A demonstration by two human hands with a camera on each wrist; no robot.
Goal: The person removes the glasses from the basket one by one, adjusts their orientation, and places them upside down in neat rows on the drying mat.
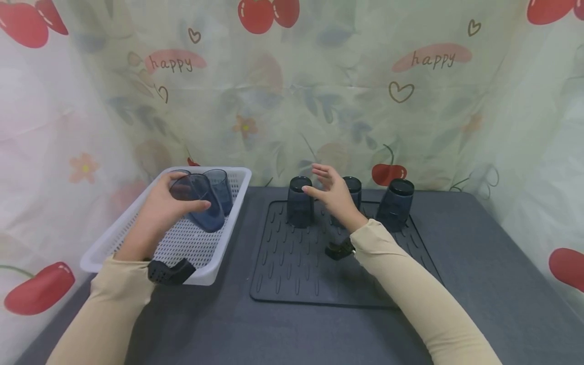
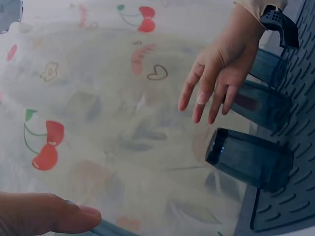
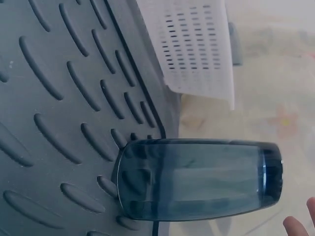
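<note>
Okay, from my remote seat this reads as roughly midway: glasses sit at both ends, some in the white basket [image 1: 189,246] at left, some on the black mat [image 1: 292,279] at right, one in the grip. Which way they travel, I can't tell from these frames. If they go onto the mat, I'd log three done, with the held one plus the basket's share left; if into the basket, those three are left. My left hand [image 1: 161,208] is clamped on a tilted glass [image 1: 205,213], thumb one side, fingers the other, over the far part of the basket. My right hand [image 1: 336,195] has its fingers apart, nothing gripped, above the far left of the mat, near the left glass [image 1: 298,208] but apart from it. Count: one basket, one mat, both on one desk [image 1: 251,334]. On the mat, three upside-down glasses in a row at the far side: left glass, middle glass [image 1: 355,188] partly behind the right hand, right glass [image 1: 395,205]. One glass held. In the basket, one standing glass [image 1: 223,192] at the far right corner; maybe a second rim behind my left fingers, too covered to confirm. Total: five glasses sure, possibly six.
</note>
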